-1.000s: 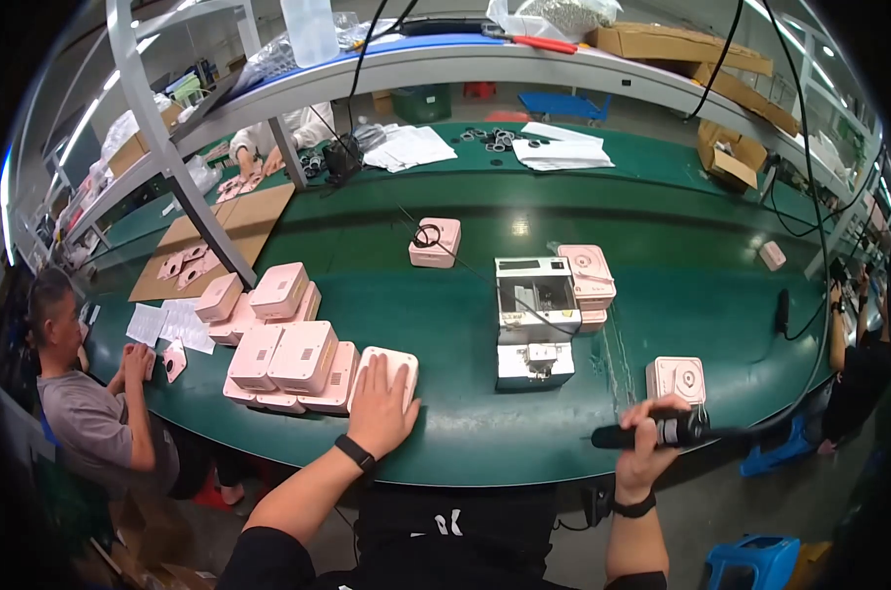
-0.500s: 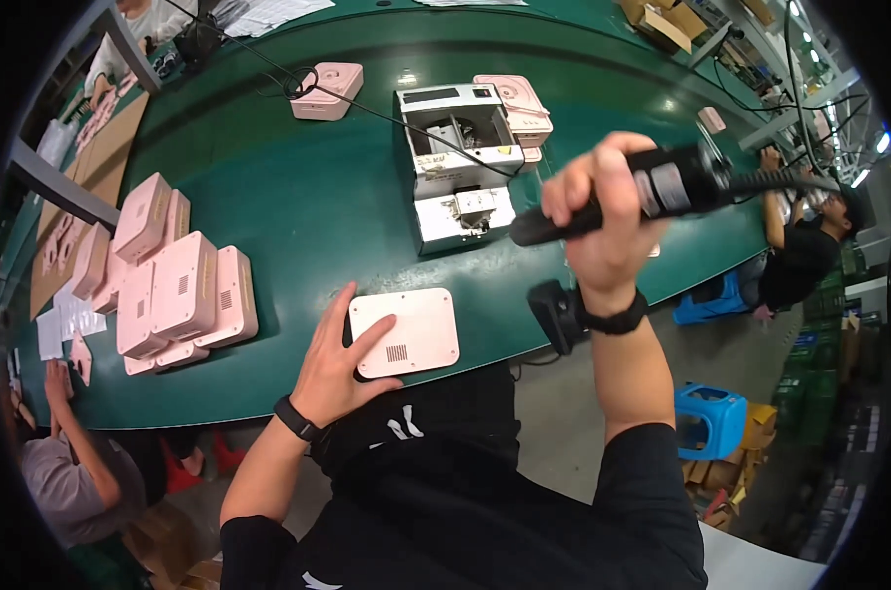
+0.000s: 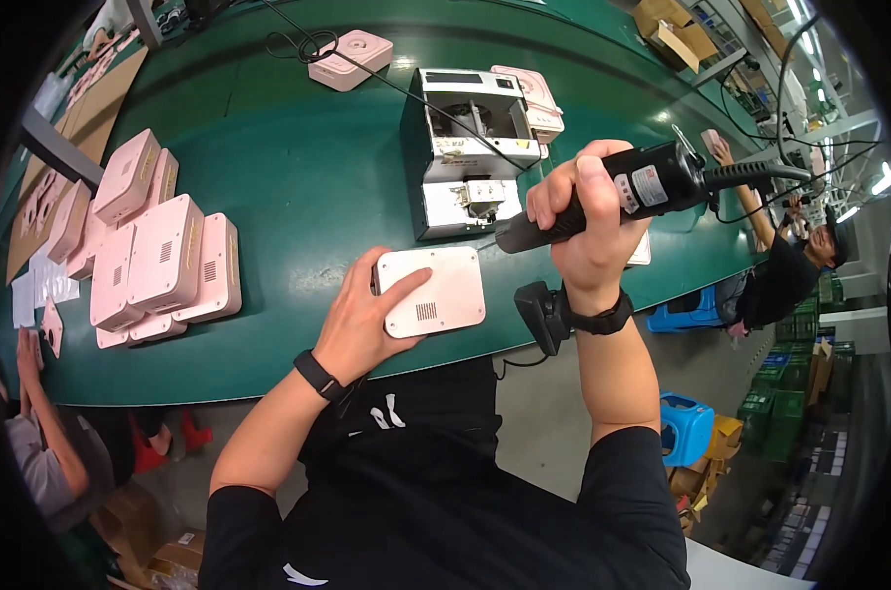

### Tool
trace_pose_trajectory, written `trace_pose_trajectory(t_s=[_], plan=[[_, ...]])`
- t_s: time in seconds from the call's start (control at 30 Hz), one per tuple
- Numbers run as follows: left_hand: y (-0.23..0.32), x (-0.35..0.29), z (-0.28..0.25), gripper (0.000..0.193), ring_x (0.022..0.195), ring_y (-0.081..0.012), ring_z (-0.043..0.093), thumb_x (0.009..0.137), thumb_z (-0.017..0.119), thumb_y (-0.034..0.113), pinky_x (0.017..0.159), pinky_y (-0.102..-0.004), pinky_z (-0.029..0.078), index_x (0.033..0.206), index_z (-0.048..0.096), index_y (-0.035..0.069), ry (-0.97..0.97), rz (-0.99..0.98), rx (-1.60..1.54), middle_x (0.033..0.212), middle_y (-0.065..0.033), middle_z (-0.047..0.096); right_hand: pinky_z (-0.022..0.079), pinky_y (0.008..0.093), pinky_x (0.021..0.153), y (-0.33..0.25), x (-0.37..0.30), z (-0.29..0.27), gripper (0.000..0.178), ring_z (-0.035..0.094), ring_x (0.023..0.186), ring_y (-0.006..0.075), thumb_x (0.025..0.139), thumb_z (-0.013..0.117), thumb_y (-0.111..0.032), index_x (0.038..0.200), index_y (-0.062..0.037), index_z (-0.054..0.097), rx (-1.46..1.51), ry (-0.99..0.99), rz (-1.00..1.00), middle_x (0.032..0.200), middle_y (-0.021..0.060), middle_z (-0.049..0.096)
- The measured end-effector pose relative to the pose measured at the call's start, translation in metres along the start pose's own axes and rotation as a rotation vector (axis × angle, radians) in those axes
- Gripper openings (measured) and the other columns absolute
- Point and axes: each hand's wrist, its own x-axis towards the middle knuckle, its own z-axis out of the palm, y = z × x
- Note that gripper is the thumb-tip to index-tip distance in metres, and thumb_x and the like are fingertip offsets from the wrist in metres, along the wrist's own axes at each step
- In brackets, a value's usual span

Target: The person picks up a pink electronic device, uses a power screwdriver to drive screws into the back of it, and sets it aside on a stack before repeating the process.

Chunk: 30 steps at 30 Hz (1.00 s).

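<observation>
Close to the front edge of the green bench (image 3: 298,359), I have a pink case (image 3: 438,293) lying flat, its grille facing up. The left hand (image 3: 362,313) grips its left side, one finger stretched over the top face, and hides much of that edge from me. The right hand (image 3: 591,211) is closed around a black power screwdriver (image 3: 657,182), raised with its nose pointing left, above and to the right of the case. I can't make out a bit at the nose, nor tell whether the corner holes contain screws.

Part of another pink case (image 3: 641,252) shows behind the right forearm. The silver-and-black machine (image 3: 473,152) covers part of two stacked pink cases (image 3: 529,93), the lower barely showing. A thin cable (image 3: 386,81) passes in front of that machine. The worker on the left (image 3: 47,442) is cut off by the dark rim.

Counting, I get one case under the left hand, one screwdriver, one machine, and one lone case (image 3: 350,61) at the back. In the left pile (image 3: 165,256) I find at least seven cases; overlap stops me being surer. Two blue stools (image 3: 686,430) stand on the right, near one worker in black (image 3: 785,275).
</observation>
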Motion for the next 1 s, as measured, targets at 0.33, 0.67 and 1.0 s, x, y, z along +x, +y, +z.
trace_pose_trajectory(t_s=[0.33, 0.67, 1.0], plan=[[0.005, 0.014, 0.009, 0.079, 0.121, -0.0423, 0.048, 0.056, 0.088, 0.015, 0.101, -0.0453, 0.046, 0.130, 0.060, 0.019, -0.019, 0.031, 0.000, 0.134, -0.0220, 0.043, 0.049, 0.0296, 0.052, 0.029, -0.026, -0.015, 0.018, 0.053, 0.054, 0.0104, 0.086, 0.057, -0.004, 0.104, -0.0052, 0.053, 0.377, 0.159, 0.197, 0.066, 0.0016, 0.055], [0.016, -0.001, 0.012, 0.078, 0.121, -0.0446, 0.048, 0.055, 0.087, 0.011, 0.100, -0.0470, 0.044, 0.128, 0.059, 0.013, 0.000, -0.015, 0.020, 0.138, -0.0236, 0.040, 0.042, 0.0238, 0.056, 0.021, -0.030, -0.012, 0.019, 0.050, 0.062, 0.0057, 0.078, 0.071, -0.005, 0.091, -0.0036, 0.057, -0.164, 0.146, 0.051, 0.070, -0.0026, 0.056], [0.012, 0.017, 0.008, 0.077, 0.121, -0.0434, 0.048, 0.056, 0.087, 0.012, 0.100, -0.0471, 0.046, 0.128, 0.061, 0.021, -0.019, -0.008, -0.030, 0.134, -0.0228, 0.042, 0.046, 0.0300, 0.047, 0.023, -0.019, -0.020, 0.013, 0.047, 0.048, 0.0128, 0.090, 0.053, -0.009, 0.100, -0.0052, 0.046, -0.046, 0.026, 0.107, 0.062, 0.0036, 0.050]])
